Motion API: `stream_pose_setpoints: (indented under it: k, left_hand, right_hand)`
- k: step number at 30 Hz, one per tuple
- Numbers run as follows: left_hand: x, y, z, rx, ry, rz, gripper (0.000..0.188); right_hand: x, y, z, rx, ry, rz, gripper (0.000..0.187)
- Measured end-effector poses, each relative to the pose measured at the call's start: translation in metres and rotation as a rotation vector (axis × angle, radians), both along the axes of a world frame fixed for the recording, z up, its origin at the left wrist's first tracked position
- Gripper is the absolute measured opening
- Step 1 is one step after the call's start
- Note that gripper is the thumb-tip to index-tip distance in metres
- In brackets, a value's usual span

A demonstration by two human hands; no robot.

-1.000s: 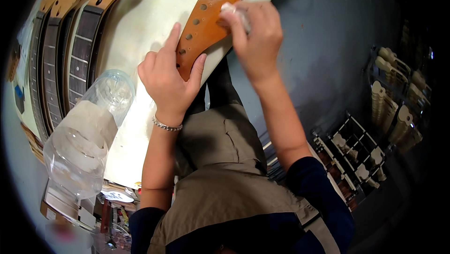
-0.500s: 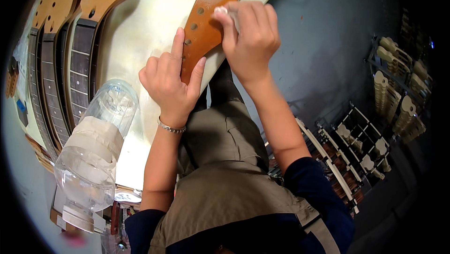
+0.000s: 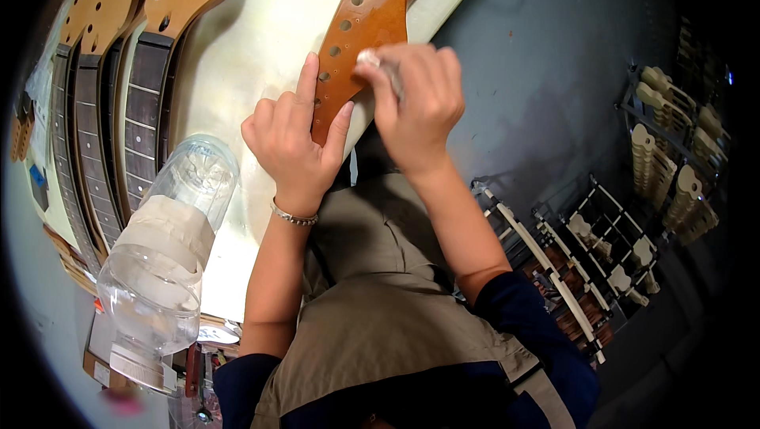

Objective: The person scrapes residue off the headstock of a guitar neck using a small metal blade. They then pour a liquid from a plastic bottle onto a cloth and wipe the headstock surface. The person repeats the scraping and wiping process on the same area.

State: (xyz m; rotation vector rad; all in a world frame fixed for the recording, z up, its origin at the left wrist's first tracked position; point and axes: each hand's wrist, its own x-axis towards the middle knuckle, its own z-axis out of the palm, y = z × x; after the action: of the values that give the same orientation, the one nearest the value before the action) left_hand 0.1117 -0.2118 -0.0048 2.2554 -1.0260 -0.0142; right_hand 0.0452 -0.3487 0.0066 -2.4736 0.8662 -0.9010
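Observation:
An orange-brown guitar neck (image 3: 345, 40) lies on the pale bench top, its headstock pointing toward me. A row of round tuner holes runs down the headstock's left side. My left hand (image 3: 290, 136) grips the headstock's near end, index finger along its left edge and thumb against the right edge. Between the thumb and fingers of my right hand (image 3: 419, 100) a small white wad (image 3: 368, 58) is pinched over the right part of the headstock. It looks like cloth or paper, but I cannot tell which; the hand is slightly blurred.
Several guitar necks with dark fretboards (image 3: 142, 108) stand at the left of the bench (image 3: 265, 25). A clear plastic bottle (image 3: 150, 290) with a paper band lies by the bench's near left edge. Racks of pale guitar necks (image 3: 643, 164) stand on the floor at right.
My right hand has moved down and slightly left along the headstock, with the white wad still pinched. My left hand keeps its grip; the whole view has shifted slightly.

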Motion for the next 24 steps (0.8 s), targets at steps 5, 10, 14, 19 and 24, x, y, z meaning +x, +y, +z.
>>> stream_pose_setpoints:
  k: [5, 10, 14, 19, 24]
  left_hand:
    - [0.001, -0.005, 0.002, -0.015, -0.014, 0.005, 0.065]
    - [0.000, 0.000, -0.001, 0.013, -0.011, -0.004, 0.064]
    - [0.001, -0.006, 0.002, -0.012, -0.018, 0.012, 0.064]
    - [0.001, -0.001, -0.002, -0.010, -0.030, 0.001, 0.064]
    - [0.000, -0.004, 0.003, 0.021, -0.016, 0.008, 0.064]
  right_hand:
    - [0.016, -0.026, -0.002, -0.083, -0.018, -0.034, 0.016]
    - [-0.002, 0.003, 0.002, 0.008, -0.004, 0.002, 0.017]
    - [0.009, -0.022, -0.004, -0.068, -0.021, -0.020, 0.018]
    - [-0.002, 0.001, 0.001, 0.008, -0.006, -0.004, 0.018]
    - [0.019, -0.026, -0.005, -0.068, -0.029, -0.023, 0.017]
